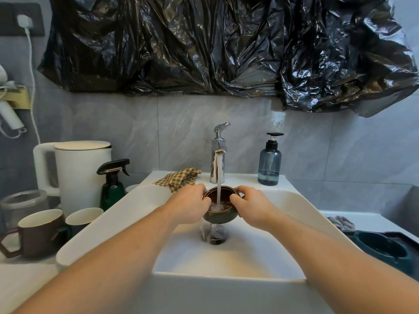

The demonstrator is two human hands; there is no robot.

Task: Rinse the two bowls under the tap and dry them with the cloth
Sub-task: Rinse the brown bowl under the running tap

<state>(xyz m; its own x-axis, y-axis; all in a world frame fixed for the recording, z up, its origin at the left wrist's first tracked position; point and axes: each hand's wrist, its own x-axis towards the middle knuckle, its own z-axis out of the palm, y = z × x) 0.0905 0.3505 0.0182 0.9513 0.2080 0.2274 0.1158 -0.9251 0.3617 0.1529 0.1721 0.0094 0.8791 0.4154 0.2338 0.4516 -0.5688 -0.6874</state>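
Note:
A small dark brown bowl [223,196] is held over the white sink [226,259], right under the chrome tap [218,155]. Water streams from the spout into the bowl and spills over its front edge toward the drain [215,236]. My left hand [189,206] grips the bowl's left rim, thumb inside. My right hand [251,205] grips the right rim the same way. A yellow checked cloth [179,177] lies crumpled on the sink ledge, behind my left hand. A dark green bowl [383,248] sits at the right edge of the view.
Left of the sink stand a white kettle [79,173], a dark green spray bottle [112,186], a glass jar [22,202] and two mugs [38,232]. A blue soap dispenser [269,164] stands on the ledge to the tap's right. Black plastic sheeting [226,46] covers the wall above.

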